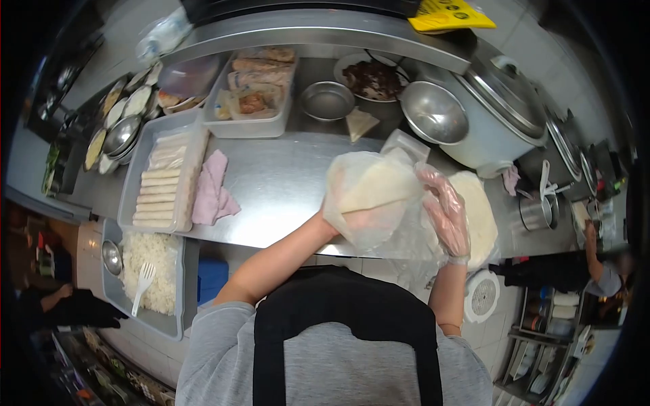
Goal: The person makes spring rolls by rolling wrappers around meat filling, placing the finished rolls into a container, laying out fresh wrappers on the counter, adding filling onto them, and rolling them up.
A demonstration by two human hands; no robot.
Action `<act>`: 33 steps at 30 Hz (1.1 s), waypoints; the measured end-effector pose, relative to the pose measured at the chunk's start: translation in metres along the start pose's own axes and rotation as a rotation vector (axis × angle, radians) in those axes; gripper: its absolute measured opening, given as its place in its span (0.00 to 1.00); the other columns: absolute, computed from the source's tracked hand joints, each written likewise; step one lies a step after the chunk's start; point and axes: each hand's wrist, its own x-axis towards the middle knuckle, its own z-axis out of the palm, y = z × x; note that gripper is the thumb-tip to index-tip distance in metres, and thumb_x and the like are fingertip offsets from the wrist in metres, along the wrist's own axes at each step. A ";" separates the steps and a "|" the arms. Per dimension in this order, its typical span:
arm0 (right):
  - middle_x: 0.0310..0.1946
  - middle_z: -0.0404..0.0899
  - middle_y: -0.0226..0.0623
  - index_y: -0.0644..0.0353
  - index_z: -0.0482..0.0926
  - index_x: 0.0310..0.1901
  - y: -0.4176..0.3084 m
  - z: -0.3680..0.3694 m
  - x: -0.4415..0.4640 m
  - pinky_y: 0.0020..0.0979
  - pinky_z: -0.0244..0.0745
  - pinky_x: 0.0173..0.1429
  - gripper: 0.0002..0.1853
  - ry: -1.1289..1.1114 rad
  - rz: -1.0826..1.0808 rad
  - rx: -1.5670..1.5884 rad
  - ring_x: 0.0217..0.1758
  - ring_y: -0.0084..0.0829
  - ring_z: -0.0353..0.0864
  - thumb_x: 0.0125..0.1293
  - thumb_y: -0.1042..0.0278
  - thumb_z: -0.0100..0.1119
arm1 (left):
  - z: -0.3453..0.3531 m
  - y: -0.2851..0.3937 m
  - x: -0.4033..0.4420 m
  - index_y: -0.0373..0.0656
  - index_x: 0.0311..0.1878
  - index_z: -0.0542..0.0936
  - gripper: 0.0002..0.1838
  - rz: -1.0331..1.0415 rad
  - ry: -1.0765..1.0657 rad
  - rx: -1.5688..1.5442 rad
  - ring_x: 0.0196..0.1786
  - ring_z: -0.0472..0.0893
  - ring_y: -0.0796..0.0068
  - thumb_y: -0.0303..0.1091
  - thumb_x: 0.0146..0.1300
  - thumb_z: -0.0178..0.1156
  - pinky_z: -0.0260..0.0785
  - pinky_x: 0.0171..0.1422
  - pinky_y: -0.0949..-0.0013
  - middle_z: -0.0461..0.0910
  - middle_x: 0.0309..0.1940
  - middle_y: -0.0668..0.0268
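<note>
A thin round dough wrapper (378, 189), with a paler folded layer on it, lies over my left hand (362, 220). That hand supports it from below, and its fingers are mostly hidden behind the translucent sheet. My right hand (448, 213) wears a clear plastic glove and is held beside the wrapper's right edge, fingers curved and apart from the thumb. Crumpled clear plastic (413, 247) hangs between the two hands. Just right of the gloved hand, a stack of pale round wrappers (477, 220) lies at the counter's edge.
Rolled pastries fill a plastic tub (128, 196) beside a pink cloth (211, 193). Behind are a tub of wrapped food (254, 128), steel bowls (433, 111) and a large lidded pot (508, 95). Rice (152, 260) sits lower left. Another person (589, 271) stands at right.
</note>
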 end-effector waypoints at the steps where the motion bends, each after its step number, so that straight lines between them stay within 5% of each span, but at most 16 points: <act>1: 0.61 0.72 0.46 0.67 0.71 0.60 0.014 0.016 0.008 0.39 0.63 0.68 0.27 0.039 0.080 0.065 0.65 0.38 0.69 0.63 0.59 0.62 | -0.003 0.011 -0.014 0.51 0.73 0.57 0.43 0.017 0.015 0.004 0.71 0.62 0.56 0.71 0.63 0.40 0.53 0.74 0.48 0.60 0.71 0.58; 3: 0.56 0.75 0.45 0.66 0.72 0.58 0.062 0.063 0.013 0.38 0.66 0.66 0.25 0.076 0.116 0.179 0.61 0.35 0.72 0.63 0.61 0.63 | -0.009 0.031 -0.036 0.51 0.74 0.54 0.50 0.096 0.048 -0.467 0.72 0.61 0.54 0.78 0.57 0.38 0.53 0.75 0.48 0.59 0.71 0.58; 5: 0.52 0.78 0.44 0.65 0.74 0.56 0.059 0.095 0.025 0.36 0.68 0.64 0.22 0.114 0.157 0.284 0.57 0.33 0.76 0.63 0.63 0.63 | -0.021 0.042 -0.050 0.51 0.74 0.55 0.51 0.169 0.042 -0.447 0.72 0.61 0.54 0.79 0.56 0.38 0.53 0.75 0.49 0.60 0.71 0.58; 7: 0.37 0.80 0.33 0.62 0.77 0.45 0.050 0.117 0.035 0.26 0.74 0.49 0.12 -0.281 0.524 0.474 0.40 0.22 0.78 0.63 0.65 0.63 | -0.041 0.047 -0.063 0.51 0.74 0.55 0.52 0.237 0.034 -0.434 0.72 0.61 0.53 0.80 0.56 0.38 0.53 0.75 0.49 0.60 0.71 0.58; 9: 0.32 0.76 0.27 0.60 0.76 0.39 0.060 0.137 0.045 0.23 0.71 0.43 0.08 -0.204 0.409 0.471 0.35 0.18 0.74 0.63 0.67 0.62 | -0.070 0.056 -0.074 0.47 0.73 0.56 0.53 0.272 0.227 -0.340 0.72 0.61 0.53 0.81 0.55 0.36 0.52 0.75 0.49 0.61 0.70 0.55; 11: 0.25 0.66 0.19 0.57 0.70 0.28 0.040 0.145 0.057 0.19 0.60 0.34 0.09 -0.064 0.281 0.434 0.28 0.12 0.63 0.63 0.70 0.61 | -0.081 0.080 -0.099 0.44 0.73 0.56 0.54 0.252 0.195 -0.334 0.72 0.61 0.53 0.81 0.56 0.33 0.51 0.75 0.49 0.60 0.70 0.54; 14: 0.25 0.62 0.18 0.56 0.69 0.26 0.062 0.141 0.070 0.19 0.58 0.34 0.11 -0.024 0.246 0.485 0.29 0.13 0.60 0.62 0.70 0.60 | -0.096 0.091 -0.127 0.37 0.70 0.59 0.49 0.177 0.183 -0.346 0.70 0.64 0.54 0.74 0.61 0.36 0.54 0.74 0.50 0.62 0.69 0.52; 16: 0.25 0.61 0.17 0.56 0.69 0.27 0.064 0.136 0.074 0.19 0.55 0.35 0.11 -0.026 0.222 0.456 0.30 0.13 0.57 0.63 0.68 0.60 | -0.107 0.082 -0.132 0.35 0.68 0.62 0.44 0.126 0.206 -0.371 0.69 0.66 0.55 0.68 0.66 0.41 0.57 0.73 0.51 0.65 0.67 0.51; 18: 0.25 0.61 0.16 0.55 0.69 0.28 0.049 0.132 0.077 0.18 0.55 0.34 0.10 0.006 0.274 0.397 0.29 0.12 0.57 0.63 0.68 0.60 | -0.111 0.066 -0.124 0.34 0.63 0.67 0.27 0.121 0.500 0.005 0.62 0.74 0.59 0.43 0.68 0.55 0.67 0.67 0.57 0.73 0.60 0.53; 19: 0.26 0.61 0.15 0.55 0.70 0.29 0.043 0.130 0.078 0.17 0.54 0.33 0.09 0.029 0.257 0.412 0.29 0.11 0.57 0.63 0.68 0.60 | -0.101 0.070 -0.118 0.34 0.61 0.70 0.24 0.072 0.658 0.037 0.53 0.80 0.65 0.22 0.60 0.60 0.75 0.59 0.64 0.77 0.54 0.55; 26: 0.30 0.71 0.19 0.58 0.75 0.38 0.099 0.112 0.035 0.17 0.61 0.31 0.05 0.176 0.345 0.385 0.28 0.12 0.65 0.64 0.69 0.59 | -0.107 0.117 -0.138 0.38 0.63 0.69 0.26 0.114 0.668 0.397 0.50 0.81 0.70 0.22 0.61 0.60 0.76 0.57 0.67 0.77 0.53 0.57; 29: 0.35 0.77 0.30 0.64 0.71 0.56 0.126 0.116 0.013 0.21 0.71 0.31 0.21 0.146 0.688 0.254 0.30 0.19 0.73 0.63 0.69 0.59 | -0.117 0.117 -0.155 0.40 0.64 0.69 0.25 0.023 0.922 0.574 0.47 0.80 0.74 0.23 0.63 0.58 0.77 0.50 0.73 0.77 0.51 0.57; 33: 0.36 0.77 0.31 0.64 0.72 0.57 0.139 0.119 0.007 0.22 0.72 0.31 0.22 0.265 0.756 0.485 0.30 0.19 0.74 0.62 0.69 0.60 | -0.130 0.109 -0.159 0.39 0.63 0.71 0.23 -0.075 0.811 0.577 0.47 0.79 0.76 0.26 0.64 0.58 0.76 0.49 0.75 0.77 0.51 0.60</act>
